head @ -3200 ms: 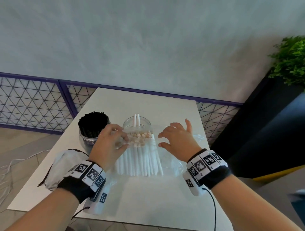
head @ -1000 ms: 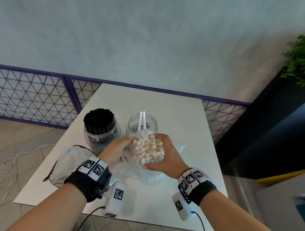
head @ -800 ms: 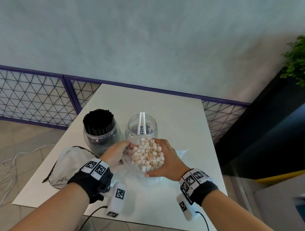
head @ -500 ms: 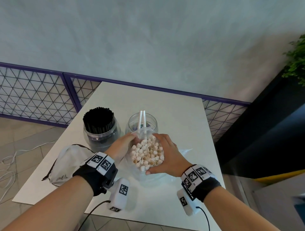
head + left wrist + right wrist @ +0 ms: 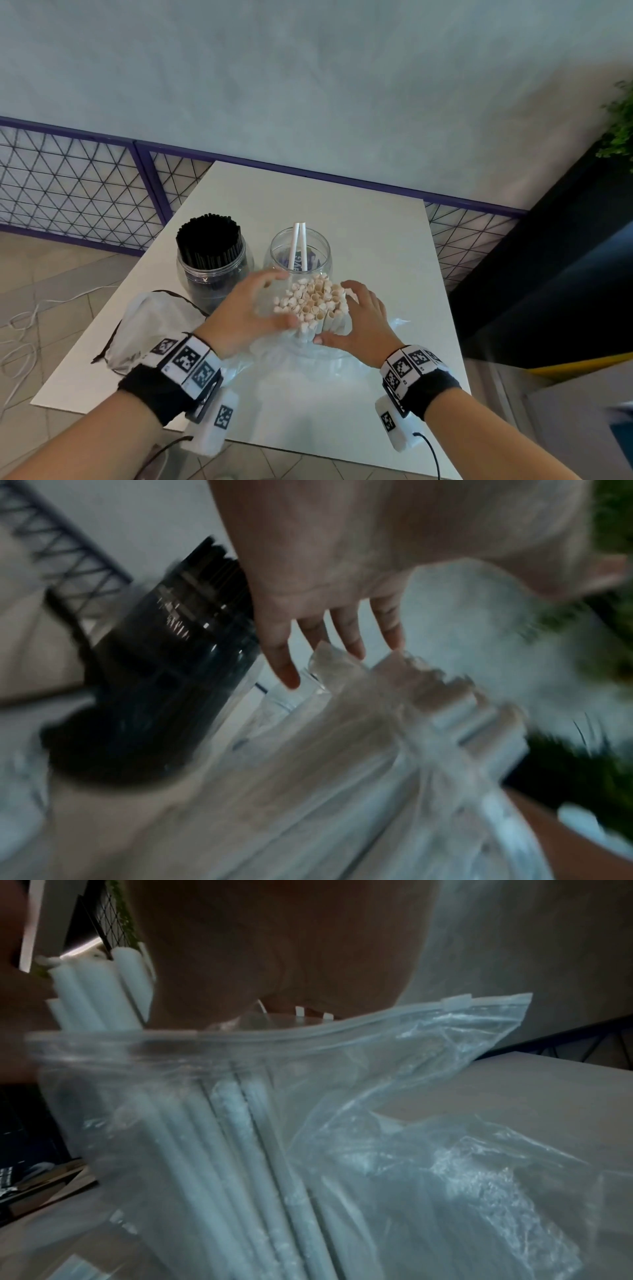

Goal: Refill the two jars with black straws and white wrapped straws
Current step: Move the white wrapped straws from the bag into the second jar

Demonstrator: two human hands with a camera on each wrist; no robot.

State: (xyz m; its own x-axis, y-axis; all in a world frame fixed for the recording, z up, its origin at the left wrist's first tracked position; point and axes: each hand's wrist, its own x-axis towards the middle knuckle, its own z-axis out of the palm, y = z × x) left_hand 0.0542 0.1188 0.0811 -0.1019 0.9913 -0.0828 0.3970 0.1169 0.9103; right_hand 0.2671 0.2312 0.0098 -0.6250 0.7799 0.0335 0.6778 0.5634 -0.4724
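On the white table (image 5: 359, 219), going from the left: a grey drawstring pouch (image 5: 150, 322) is lying near the front-left corner, partly under the left wrist. Just beyond it, the first jar (image 5: 214, 270) is standing upright, packed full of black straws (image 5: 207, 236) whose tips are rising above its mouth. Immediately to its right the second jar (image 5: 299, 255) is standing close beside it, holding only 2 white wrapped straws (image 5: 296, 245), both leaning toward the far rim.

In front of the second jar, a bundle of white wrapped straws (image 5: 313, 305) is standing on end inside a clear zip bag (image 5: 428, 1123), its tops poking out above the bag's open mouth. The left hand (image 5: 245, 315) is cupping the bundle's left side, fingers spread wide and gently curved, thumb against the near straws; the wrist view is blurred, so firmness of contact cannot be told. The right hand (image 5: 359, 322) is bracing the bundle's right side, fingers wrapped round the far edge and thumb lying across the front. The bag's slack plastic is spilling onto the table toward the right. A green plant (image 5: 620, 126) is showing at the far right edge.
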